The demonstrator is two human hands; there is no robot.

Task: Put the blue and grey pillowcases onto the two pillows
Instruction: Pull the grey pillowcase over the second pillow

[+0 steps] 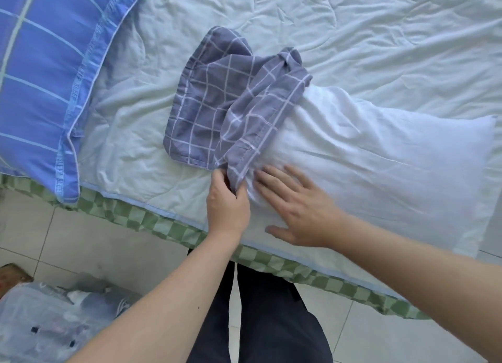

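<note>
Head view: left fingers (239, 190) pinch bunched grey checked pillowcase (228, 109); right fingers (274, 176) spread.

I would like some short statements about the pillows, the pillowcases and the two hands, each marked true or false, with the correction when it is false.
1. The left hand pinches the edge of the grey pillowcase. True.
2. The right hand grips the grey pillowcase. False: it lies open and flat on the white pillow.
3. The grey pillowcase covers the white pillow completely. False: it is bunched over only the pillow's left end; most of the pillow is bare.
4. The blue pillowcase is already filled, at the left of the bed. True.
5. The white pillow lies on the floor. False: it lies on the bed.
</note>
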